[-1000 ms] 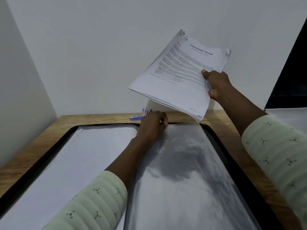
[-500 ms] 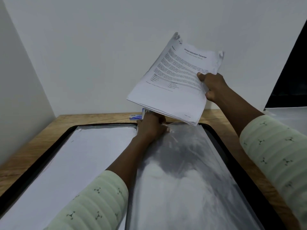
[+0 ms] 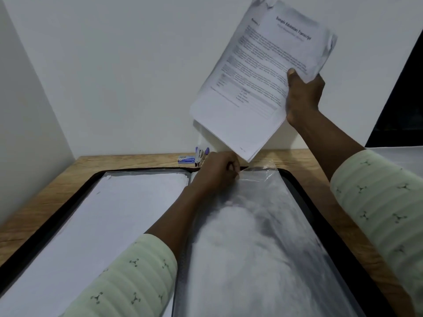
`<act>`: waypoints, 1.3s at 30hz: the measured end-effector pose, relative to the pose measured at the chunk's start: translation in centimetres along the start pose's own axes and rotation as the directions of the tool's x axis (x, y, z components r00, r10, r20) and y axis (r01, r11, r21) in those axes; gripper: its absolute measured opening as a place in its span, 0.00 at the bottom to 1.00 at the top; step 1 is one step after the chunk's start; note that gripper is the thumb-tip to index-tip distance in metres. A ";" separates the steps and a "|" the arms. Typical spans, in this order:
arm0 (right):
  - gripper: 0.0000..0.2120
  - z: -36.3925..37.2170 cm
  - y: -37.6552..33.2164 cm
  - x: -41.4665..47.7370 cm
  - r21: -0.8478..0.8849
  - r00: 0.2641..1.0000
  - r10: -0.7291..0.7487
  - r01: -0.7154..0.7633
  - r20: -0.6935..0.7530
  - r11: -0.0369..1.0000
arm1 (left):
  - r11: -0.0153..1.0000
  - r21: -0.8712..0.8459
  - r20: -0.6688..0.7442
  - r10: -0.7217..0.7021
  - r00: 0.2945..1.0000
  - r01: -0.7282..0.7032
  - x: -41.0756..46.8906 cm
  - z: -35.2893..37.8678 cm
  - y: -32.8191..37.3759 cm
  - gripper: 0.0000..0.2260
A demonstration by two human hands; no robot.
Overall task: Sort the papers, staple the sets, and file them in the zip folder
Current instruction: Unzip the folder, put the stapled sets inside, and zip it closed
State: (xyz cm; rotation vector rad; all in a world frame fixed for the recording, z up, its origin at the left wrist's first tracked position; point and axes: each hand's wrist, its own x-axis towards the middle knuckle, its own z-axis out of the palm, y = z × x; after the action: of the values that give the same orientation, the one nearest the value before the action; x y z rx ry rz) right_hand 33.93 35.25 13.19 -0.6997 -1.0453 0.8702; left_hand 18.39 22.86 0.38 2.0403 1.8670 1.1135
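A black zip folder [image 3: 306, 197] lies open across the wooden table, with white paper [image 3: 109, 216] on its left half and a clear plastic sleeve [image 3: 256, 236] on its right half. My left hand [image 3: 217, 172] pinches the sleeve's top edge at the far middle of the folder. My right hand [image 3: 302, 94] grips a stack of printed papers [image 3: 254, 88] by its right edge, held up in the air with its lowest corner just above the sleeve's opening. The top sheet's upper corners look crumpled.
A purple stapler [image 3: 200, 154] and a small blue staple box [image 3: 185, 159] sit on the table [image 3: 128, 160] behind the folder, near the white wall. A dark panel [image 3: 402, 99] and a white surface [image 3: 400, 156] stand at the right.
My right hand has raised the stack and tipped it more upright, its lower corner now pointing at the sleeve. My left hand stays at the sleeve's top edge.
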 end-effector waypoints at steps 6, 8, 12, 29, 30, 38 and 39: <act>0.11 1.3 -0.3 0.0 0.007 0.996 -0.076 0.076 -0.042 0.997 | 0.986 0.068 -0.013 0.152 0.988 -0.151 -0.1 0.0 -0.2 0.09; 0.11 1.4 -0.2 0.0 0.009 0.993 -0.097 0.097 -0.067 0.995 | 0.973 0.117 -0.013 0.203 0.979 -0.200 0.0 0.1 -0.4 0.09; 0.11 1.4 -0.2 -0.3 0.017 0.989 -0.128 0.130 -0.077 0.991 | 0.965 0.109 0.035 0.235 0.971 -0.237 -0.1 0.5 -0.7 0.14; 0.11 -1.0 2.6 1.3 -0.085 1.000 0.007 -0.007 -0.002 0.996 | 0.986 -0.051 0.034 0.158 0.987 -0.156 -0.7 -0.3 -0.3 0.10; 0.12 -1.0 2.6 1.3 -0.046 1.000 0.020 -0.020 -0.017 0.999 | 0.986 -0.037 0.046 0.166 0.985 -0.165 -0.8 -0.4 0.0 0.11; 0.10 0.2 3.1 0.5 -0.004 1.000 0.011 -0.011 0.014 1.000 | 0.981 -0.010 0.059 0.196 0.979 -0.196 -0.6 0.2 0.1 0.14; 0.10 0.1 3.1 0.5 -0.023 1.000 0.009 -0.008 0.022 1.000 | 0.982 -0.005 0.050 0.190 0.981 -0.190 -0.6 0.2 -0.1 0.13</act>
State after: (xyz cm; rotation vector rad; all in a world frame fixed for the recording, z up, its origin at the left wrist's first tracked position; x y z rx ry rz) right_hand 33.15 37.17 10.84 -0.7152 -1.0744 0.8764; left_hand 18.46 22.43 -0.03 2.2637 1.6769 1.0933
